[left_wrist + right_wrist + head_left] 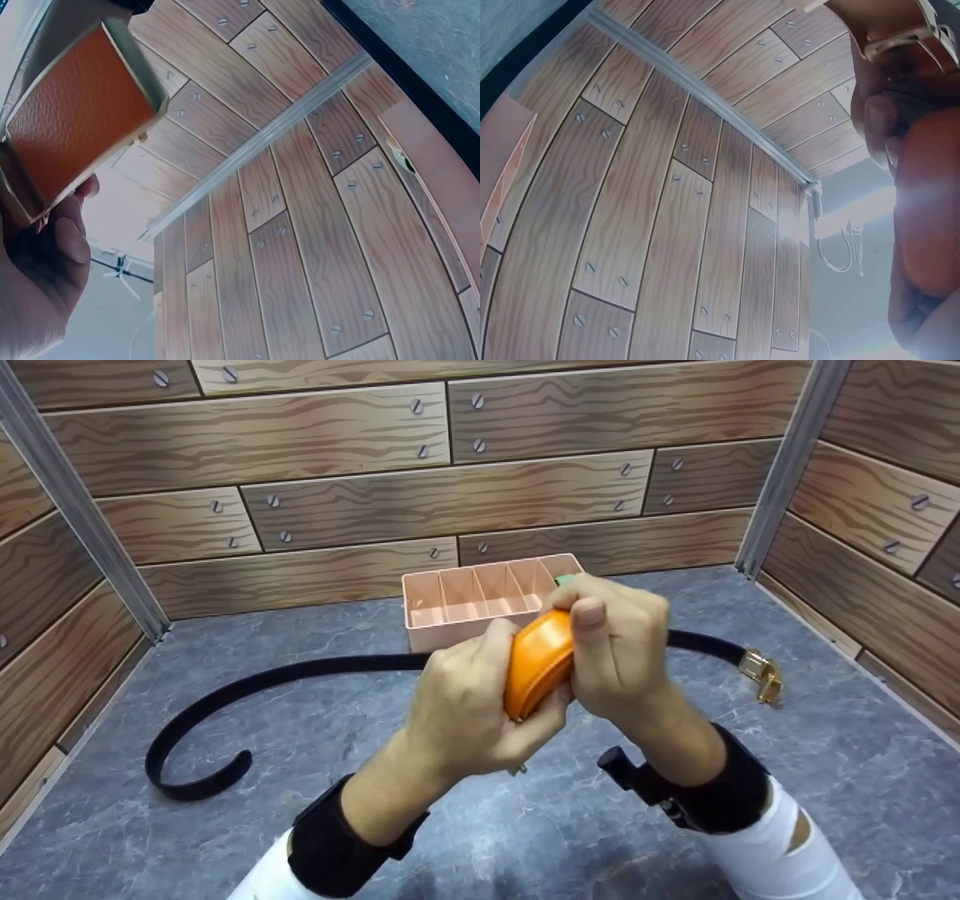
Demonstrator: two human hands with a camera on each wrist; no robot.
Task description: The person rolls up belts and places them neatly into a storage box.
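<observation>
An orange leather purse with a gold metal frame is held up between both hands above the table. My left hand grips its near left side, thumb underneath. On the far right side my right hand holds it with curled fingers. In the left wrist view the purse is spread apart, showing its orange inside and gold rim. The right wrist view shows its rounded orange outside and part of the gold frame. Palms and hands hide much of it.
Behind the hands stands a pink divided box, with something green at its right end. A black belt curves across the grey table, its gold buckle at the right. Wood-patterned walls enclose the table.
</observation>
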